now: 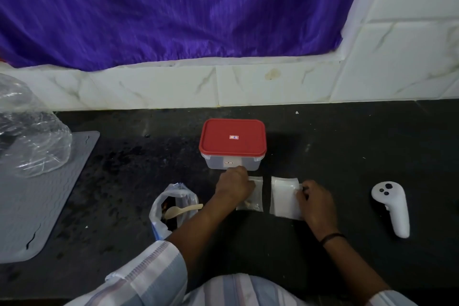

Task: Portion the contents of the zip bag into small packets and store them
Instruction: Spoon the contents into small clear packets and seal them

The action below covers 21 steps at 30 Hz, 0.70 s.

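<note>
Left hand [233, 185] lies palm-down on a small clear packet [253, 194], fingers curled over its upper left corner, pinning it to the dark tabletop [273, 243]; looks like pressing, and I can't tell if they pinch it. Packet lies flat, long axis running away from the person, top edge pointing at the red-lidded box [232, 143] just beyond the knuckles. Lid is on.

Right hand [316, 202] is at the right edge of a stack of empty white packets [284, 197], fingertips pinched on the upper right corner, likely peeling one off. The stack's long axis runs the same way as the packet's; the two lie side by side, apart by a narrow gap.

Zip bag [171, 208] sits open to the left of the left forearm, mouth up, a pale spoon [182, 210] resting across it, handle pointing right toward the packets. Left hand is nearer to it.

My guess: the next move is a scoop, and it turns on the spoon lying left and near-side of the left hand. A white controller [393, 211] lies far right, unused.
</note>
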Available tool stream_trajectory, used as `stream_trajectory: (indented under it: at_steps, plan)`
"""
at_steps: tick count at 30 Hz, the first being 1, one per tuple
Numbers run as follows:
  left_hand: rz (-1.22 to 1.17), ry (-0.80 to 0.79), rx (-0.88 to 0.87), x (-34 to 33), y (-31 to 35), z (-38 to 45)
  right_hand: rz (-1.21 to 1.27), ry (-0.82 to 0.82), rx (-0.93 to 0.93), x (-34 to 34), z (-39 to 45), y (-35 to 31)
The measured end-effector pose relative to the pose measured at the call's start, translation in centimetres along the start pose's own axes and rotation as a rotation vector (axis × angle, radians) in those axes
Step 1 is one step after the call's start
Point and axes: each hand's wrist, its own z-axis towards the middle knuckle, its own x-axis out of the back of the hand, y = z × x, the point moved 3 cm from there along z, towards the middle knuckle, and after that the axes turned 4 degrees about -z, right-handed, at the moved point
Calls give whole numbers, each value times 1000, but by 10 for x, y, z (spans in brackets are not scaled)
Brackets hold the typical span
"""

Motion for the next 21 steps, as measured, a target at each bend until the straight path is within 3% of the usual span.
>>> stream_trajectory:
  at_steps: [6, 12, 18, 21]
  plan:
    - [-75, -60, -205, -21, 31, -11, 151, 56, -60, 4, -5, -7]
    - [-163, -6, -315, -35, 45, -12, 364, 79, -119, 19, -16, -4]
    - [-272, 17, -542, -33, 58, -25, 549, 82, -21, 32, -30, -6]
    - [-306, -9, -568, -19, 64, -32, 596, 82, -3, 38, -31, -18]
